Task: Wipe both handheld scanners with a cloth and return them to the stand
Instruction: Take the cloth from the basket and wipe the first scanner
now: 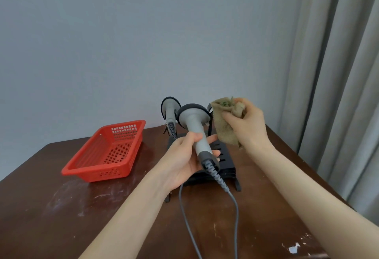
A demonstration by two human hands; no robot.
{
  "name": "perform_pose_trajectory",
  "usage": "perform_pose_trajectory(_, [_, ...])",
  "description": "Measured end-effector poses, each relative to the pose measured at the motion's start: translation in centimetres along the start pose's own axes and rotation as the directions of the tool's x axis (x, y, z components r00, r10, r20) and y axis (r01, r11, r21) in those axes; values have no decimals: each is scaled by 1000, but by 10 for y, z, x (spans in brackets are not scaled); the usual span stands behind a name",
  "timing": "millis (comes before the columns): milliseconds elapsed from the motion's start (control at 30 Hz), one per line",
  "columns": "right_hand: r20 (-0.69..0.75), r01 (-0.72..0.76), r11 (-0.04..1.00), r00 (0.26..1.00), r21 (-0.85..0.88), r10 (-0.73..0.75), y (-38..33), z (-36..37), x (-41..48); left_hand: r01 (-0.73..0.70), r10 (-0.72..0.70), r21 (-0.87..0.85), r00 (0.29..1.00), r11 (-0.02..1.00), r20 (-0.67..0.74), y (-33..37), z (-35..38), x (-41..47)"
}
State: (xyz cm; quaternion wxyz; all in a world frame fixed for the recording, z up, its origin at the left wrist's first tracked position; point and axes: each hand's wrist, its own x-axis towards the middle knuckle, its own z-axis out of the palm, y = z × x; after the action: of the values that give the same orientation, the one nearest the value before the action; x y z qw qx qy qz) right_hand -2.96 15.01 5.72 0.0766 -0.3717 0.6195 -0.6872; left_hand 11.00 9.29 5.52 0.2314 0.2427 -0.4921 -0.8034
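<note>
My left hand grips the handle of a grey handheld scanner, lifted above the black stand with its dark-rimmed head pointing away from me. Its grey cable trails down toward the table's near edge. My right hand holds a bunched olive-brown cloth just right of the scanner's head, a small gap between them. A second grey scanner hangs in the stand's left holder. The right holder is partly hidden behind the cloth.
A red perforated plastic basket sits on the dark brown wooden table to the left of the stand. A grey wall is behind, and grey curtains hang at the right beside the table's edge.
</note>
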Motion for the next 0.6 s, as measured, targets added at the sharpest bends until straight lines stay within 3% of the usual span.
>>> perform_pose_trajectory(100, [32,197,965,980,-174,-195,-4,6,-4,-4,-1,-98,999,995,-54,1,0,0])
perform_pose_trajectory(233, [96,293,909,956,-297,-277,1,14,-1,-11,0,-110,995,994,-95,-1,2,-1])
perform_pose_trajectory(500, [356,251,962,914,-111,-197,-4,6,-9,-61,54,-77,994,995,-92,-7,4,1])
perform_pose_trajectory(600, [416,304,945,880,-123,-229,-6,3,-14,-99,90,-78,989,992,-117,-10,5,1])
